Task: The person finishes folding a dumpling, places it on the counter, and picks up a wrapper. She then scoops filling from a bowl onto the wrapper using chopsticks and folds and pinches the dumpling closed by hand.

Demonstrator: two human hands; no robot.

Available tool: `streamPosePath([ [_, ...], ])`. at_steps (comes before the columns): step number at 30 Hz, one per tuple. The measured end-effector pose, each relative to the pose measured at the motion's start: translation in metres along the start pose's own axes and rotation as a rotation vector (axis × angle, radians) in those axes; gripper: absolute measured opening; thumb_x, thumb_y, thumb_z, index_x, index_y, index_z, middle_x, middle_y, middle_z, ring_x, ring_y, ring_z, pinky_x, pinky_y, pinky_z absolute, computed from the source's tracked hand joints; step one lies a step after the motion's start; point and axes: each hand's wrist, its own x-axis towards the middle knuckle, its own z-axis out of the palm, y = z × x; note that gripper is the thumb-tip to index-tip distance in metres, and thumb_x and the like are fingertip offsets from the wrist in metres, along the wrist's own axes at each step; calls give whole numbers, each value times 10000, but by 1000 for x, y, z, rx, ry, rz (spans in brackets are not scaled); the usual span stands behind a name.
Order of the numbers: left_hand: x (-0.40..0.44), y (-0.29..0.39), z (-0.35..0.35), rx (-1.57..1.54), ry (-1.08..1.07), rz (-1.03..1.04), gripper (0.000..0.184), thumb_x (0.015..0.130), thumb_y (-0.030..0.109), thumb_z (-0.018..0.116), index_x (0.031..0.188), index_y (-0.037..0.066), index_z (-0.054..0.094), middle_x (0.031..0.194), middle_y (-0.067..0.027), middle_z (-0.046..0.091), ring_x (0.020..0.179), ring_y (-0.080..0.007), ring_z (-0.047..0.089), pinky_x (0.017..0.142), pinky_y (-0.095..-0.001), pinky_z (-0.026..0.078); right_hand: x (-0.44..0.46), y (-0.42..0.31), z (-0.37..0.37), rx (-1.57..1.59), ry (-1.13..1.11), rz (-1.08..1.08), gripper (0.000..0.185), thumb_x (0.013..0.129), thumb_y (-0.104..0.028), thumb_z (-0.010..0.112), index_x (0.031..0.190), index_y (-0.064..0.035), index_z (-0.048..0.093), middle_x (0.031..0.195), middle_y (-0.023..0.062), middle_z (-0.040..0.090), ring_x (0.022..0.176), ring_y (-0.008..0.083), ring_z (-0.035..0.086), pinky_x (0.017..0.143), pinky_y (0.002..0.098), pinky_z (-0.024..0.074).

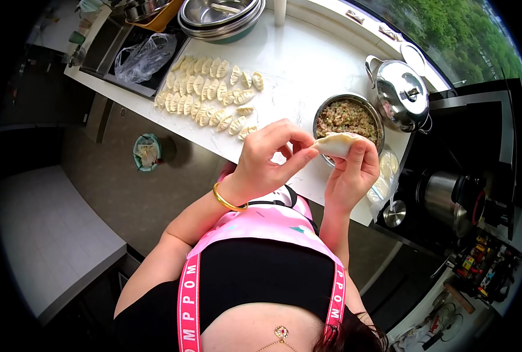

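A folded, pale dumpling (335,146) is held up between my two hands, above the counter's front edge. The thumb and forefinger of my left hand (274,154) pinch its left tip. My right hand (356,172) grips its other end, thumb in front. Behind the dumpling stands a metal bowl (316,120) of minced filling (349,119), its near side partly hidden by my hands. To the left, rows of pleated dumplings (205,94) lie on the white counter. Beside my right hand is a plastic bag (384,179) with pale round wrappers in it.
A lidded steel pot (400,97) stands right of the filling bowl, near the window. Stacked metal bowls (220,29) and a crumpled plastic bag (146,57) are at the back left. Another pot (443,190) sits on the dark stove. A small bin (147,154) is on the floor.
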Motion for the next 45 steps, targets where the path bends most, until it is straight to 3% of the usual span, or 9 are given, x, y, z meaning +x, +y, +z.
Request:
streamPosePath([
  [5,5,1,-4,-14,3,-28,114,807,60,748,858,39,649,778,-43,646,651,-99,646,493,-211,488,-1,1,-1,20,-28,5,248,980,-230,567,992,15,600,958,124,650,858,285,684,712,343,592],
  [15,6,2,-8,88,-25,73,83,822,-7,700,816,26,624,747,-53,629,618,-106,576,486,-215,441,-2,3,1,-47,-41,-18,239,982,-223,566,977,15,595,945,131,649,858,276,683,701,322,578],
  [18,6,0,-5,101,-10,96,83,827,-6,698,818,21,621,744,-56,623,614,-106,574,488,-218,449,-2,1,3,-28,-22,-24,211,979,-181,581,944,22,627,914,117,680,810,156,654,702,260,547],
  [21,5,-2,-4,91,-4,102,76,839,9,695,835,15,620,760,-58,622,618,-101,577,487,-213,466,-2,1,2,-101,-45,-39,235,985,-212,562,972,21,592,944,129,648,849,273,683,702,322,577],
  [23,6,-1,-4,76,-8,94,72,849,20,691,850,11,620,778,-58,623,622,-98,579,488,-210,475,-2,-1,7,-27,-10,-28,212,976,-187,586,949,19,628,909,113,682,810,150,653,696,254,545],
  [28,8,1,-7,-103,13,-90,58,852,48,683,858,17,634,774,-45,627,641,-118,614,506,-224,487,0,-3,10,33,-3,10,213,975,-184,589,941,22,631,909,109,682,811,147,650,702,258,542],
  [33,14,1,-8,50,-44,33,56,867,23,665,873,7,612,815,-61,618,659,-104,594,513,-207,492,-2,2,1,-98,-53,-15,223,986,-185,561,976,34,606,950,127,656,839,210,671,717,299,577],
  [41,13,-2,-5,71,-11,35,75,869,37,666,856,5,599,809,-63,618,661,-118,598,551,-228,496,-4,-2,8,-157,-16,-26,217,974,-187,596,961,23,647,916,79,686,794,89,614,705,213,496],
  [45,17,2,-6,58,-45,32,98,857,68,689,866,13,609,797,-56,610,656,-116,578,572,-226,476,-5,-4,9,-142,-18,-12,210,972,-175,598,965,29,646,910,76,687,794,89,617,698,209,497],
])
